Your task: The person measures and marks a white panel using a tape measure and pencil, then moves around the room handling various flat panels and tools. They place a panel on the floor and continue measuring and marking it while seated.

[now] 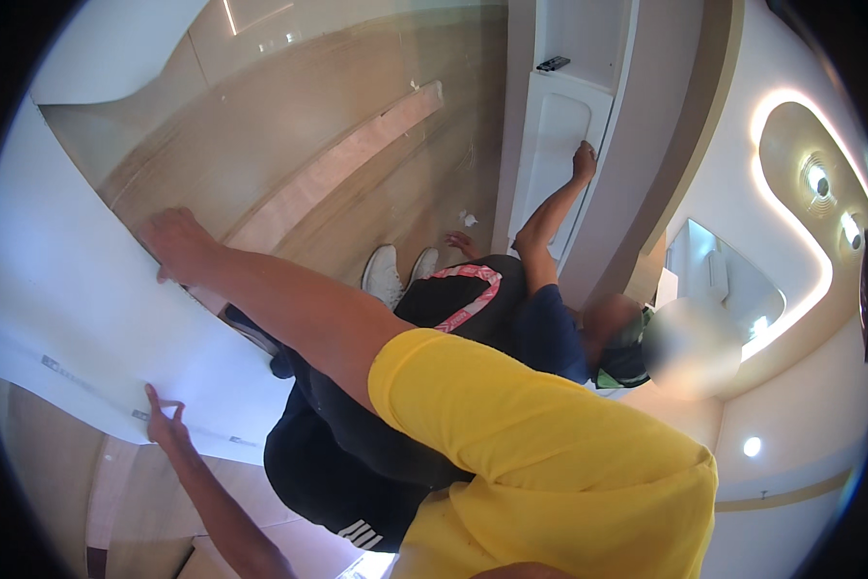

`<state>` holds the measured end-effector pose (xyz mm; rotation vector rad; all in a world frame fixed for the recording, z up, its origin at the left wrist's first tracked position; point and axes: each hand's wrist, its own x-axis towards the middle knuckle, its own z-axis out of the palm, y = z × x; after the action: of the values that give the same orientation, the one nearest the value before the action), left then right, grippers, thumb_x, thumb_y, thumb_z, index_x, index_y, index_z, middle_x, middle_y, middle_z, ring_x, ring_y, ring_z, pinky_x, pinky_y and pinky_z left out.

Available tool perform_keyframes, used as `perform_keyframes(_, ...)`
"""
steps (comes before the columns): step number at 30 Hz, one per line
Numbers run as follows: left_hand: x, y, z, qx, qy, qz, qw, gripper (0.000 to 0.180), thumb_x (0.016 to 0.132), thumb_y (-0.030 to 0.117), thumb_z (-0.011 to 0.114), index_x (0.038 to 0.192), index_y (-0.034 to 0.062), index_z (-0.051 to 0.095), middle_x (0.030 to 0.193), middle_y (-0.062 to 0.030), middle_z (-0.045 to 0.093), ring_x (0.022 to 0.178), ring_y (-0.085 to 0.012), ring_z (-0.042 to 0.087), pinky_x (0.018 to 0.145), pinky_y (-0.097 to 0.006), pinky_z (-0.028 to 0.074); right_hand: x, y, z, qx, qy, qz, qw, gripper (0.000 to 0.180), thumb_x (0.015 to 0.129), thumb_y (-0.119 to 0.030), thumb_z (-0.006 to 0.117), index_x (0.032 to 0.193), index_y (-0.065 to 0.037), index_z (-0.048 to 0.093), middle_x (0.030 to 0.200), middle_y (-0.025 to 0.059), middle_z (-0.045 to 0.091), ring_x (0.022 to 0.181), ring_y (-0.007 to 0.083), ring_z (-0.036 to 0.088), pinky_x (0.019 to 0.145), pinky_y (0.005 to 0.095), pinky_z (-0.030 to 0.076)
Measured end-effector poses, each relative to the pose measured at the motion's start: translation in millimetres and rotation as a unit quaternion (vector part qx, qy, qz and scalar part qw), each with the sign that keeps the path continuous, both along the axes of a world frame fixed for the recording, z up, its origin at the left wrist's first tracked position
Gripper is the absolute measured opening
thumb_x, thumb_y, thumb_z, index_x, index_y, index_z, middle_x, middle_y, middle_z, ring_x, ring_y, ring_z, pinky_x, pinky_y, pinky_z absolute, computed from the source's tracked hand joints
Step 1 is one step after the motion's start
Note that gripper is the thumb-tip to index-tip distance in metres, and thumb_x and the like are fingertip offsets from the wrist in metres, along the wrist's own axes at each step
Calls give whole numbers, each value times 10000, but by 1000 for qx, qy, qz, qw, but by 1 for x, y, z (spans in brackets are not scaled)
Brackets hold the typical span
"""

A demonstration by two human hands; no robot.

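A large white panel [77, 280] fills the left side of the view. My left hand [175, 243], at the end of a yellow-sleeved arm, is closed over its upper edge, with the thumb on the white face. On that same face, close to the lower edge, my right hand [167, 423] rests with thumb and forefinger apart. Beside its fingertips sits a small metal fitting [141, 415], one of several along this edge. What my right hand's other fingers do is hard to make out.
A person in a navy shirt [548, 333] crouches close by, one hand [585, 161] against a white cabinet door [548, 145]. A small dark object [553, 64] lies in the cabinet opening. A long pale board [342, 159] lies on the brownish floor, near white scraps [468, 219].
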<state>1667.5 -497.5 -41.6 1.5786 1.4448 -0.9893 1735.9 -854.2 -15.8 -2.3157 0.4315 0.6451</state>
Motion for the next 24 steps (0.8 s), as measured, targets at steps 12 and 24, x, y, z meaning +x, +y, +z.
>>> perform_keyframes(12,-2,8,-2,-49,-6,-18,999,917,724,482,879,1360,-59,500,1370,-130,517,1227,-283,506,884,-508,563,10,-12,11,55,109,-11,992,724,600,-346,889,1136,37,588,1178,230,613,1154,392,564,988,480,431)
perform_keyframes(24,-259,28,280,-65,-50,-97,992,530,861,243,752,1286,-25,586,917,-92,667,653,-132,573,515,-297,485,-254,-78,306,-19,274,19,961,479,852,-417,705,1099,-7,679,1062,237,683,1007,396,655,868,457,517)
